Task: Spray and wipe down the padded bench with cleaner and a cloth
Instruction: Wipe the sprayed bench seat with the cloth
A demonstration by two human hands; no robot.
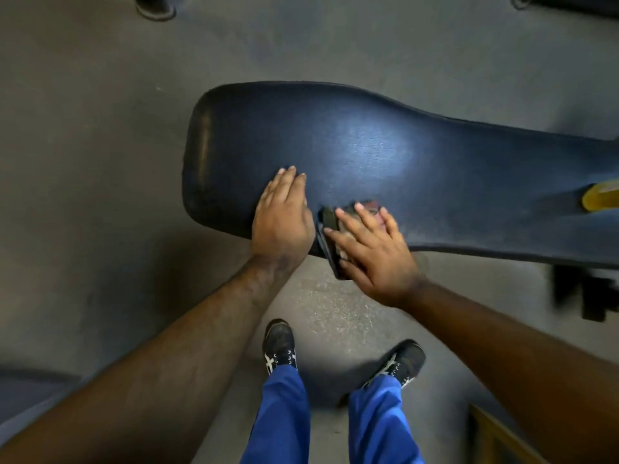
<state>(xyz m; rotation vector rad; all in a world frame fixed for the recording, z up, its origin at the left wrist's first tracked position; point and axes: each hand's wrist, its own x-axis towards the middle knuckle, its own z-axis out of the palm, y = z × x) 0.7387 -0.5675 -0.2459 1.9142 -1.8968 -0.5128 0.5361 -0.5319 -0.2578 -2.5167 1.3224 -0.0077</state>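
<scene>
Two bare hands are laid on the padded bench (pixel 368 152), a dark blue cushion seen from above, wide at its left end and narrowing toward the right. The left hand (pixel 283 216) is pressed flat near the front edge, fingers together and extended, gripping nothing. The right hand (pixel 371 249) is spread, fingers apart, on top of a dark cloth (pixel 330 229), which is pinned against the front edge and partly draped over it. A yellow object (pixel 601 195) is seen at the bench's right end, blurred; whether it is a container cannot be told. Black shoes (pixel 279 344) and blue trousers (pixel 281 416) are seen on the grey floor (pixel 83 195) below.
</scene>
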